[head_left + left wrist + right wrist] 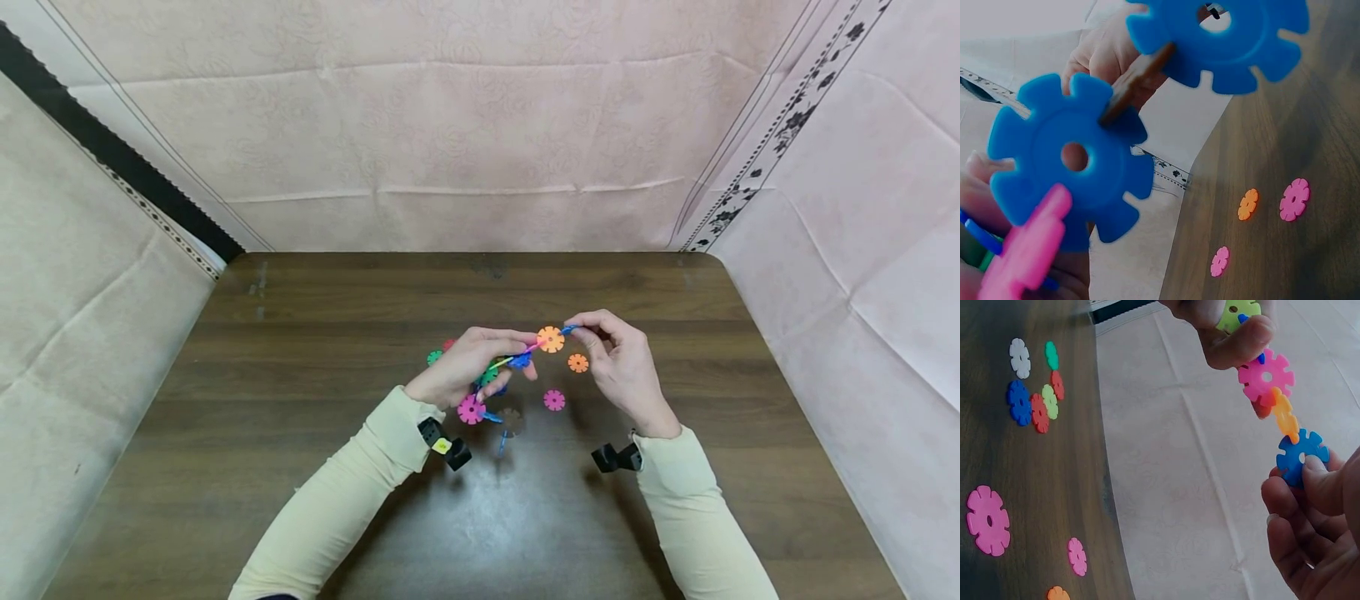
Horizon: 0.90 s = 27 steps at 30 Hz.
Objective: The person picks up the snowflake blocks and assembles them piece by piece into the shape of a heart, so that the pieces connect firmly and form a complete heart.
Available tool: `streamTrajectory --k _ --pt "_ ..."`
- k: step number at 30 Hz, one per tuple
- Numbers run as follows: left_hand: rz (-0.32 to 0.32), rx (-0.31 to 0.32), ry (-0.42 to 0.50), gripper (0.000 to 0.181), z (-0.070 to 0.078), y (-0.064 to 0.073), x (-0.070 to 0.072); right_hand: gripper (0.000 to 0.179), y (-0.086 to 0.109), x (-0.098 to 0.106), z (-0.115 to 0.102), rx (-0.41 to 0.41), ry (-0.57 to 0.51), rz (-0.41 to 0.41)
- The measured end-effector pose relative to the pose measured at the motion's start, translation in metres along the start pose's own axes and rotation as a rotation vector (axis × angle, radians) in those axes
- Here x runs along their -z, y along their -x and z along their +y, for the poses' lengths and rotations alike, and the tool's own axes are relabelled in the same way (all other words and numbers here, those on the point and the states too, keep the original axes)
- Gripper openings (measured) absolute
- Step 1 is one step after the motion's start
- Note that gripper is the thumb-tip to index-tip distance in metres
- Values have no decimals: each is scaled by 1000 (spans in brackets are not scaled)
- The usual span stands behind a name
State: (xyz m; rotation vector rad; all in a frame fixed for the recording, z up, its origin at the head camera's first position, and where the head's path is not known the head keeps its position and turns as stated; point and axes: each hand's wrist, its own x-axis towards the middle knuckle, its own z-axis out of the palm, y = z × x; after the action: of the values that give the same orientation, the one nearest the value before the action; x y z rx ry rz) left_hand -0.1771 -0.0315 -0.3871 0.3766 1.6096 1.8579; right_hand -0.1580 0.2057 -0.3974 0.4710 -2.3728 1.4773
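My left hand (467, 362) grips the middle of a chain of interlocking notched plastic discs above the table. At the chain's far end my right hand (628, 367) pinches a blue disc (1297, 464) between thumb and fingers. That blue disc is slotted onto an orange disc (551, 339), which joins a pink disc (1272, 376) near the left fingers. A yellow-green disc (1232, 319) shows at the left hand. Below the left hand hangs another part of the chain, with a pink disc (472, 409), blue discs (1041, 156) and a brown disc (1135, 84) seen edge-on. The left palm hides some discs.
Loose discs lie on the wooden table (337, 500): pink (554, 400) and orange (577, 363) between the hands. White (1020, 357), blue (1019, 403), green (1052, 355), red and yellow-green ones lie to the left. Pale cloth (465, 150) hangs around the table.
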Motion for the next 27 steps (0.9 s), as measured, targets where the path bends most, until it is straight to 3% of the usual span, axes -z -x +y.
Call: streamTrajectory --k 6,15,27 --pt "1 -10 17 32 0 -3 -2 13 0 -2 -3 33 -10 23" --pt "11 -12 3 31 3 -3 -4 17 0 -1 -33 62 8 39" --pt "12 -2 21 31 6 -4 -5 15 -1 2 -34 10 -45 18"
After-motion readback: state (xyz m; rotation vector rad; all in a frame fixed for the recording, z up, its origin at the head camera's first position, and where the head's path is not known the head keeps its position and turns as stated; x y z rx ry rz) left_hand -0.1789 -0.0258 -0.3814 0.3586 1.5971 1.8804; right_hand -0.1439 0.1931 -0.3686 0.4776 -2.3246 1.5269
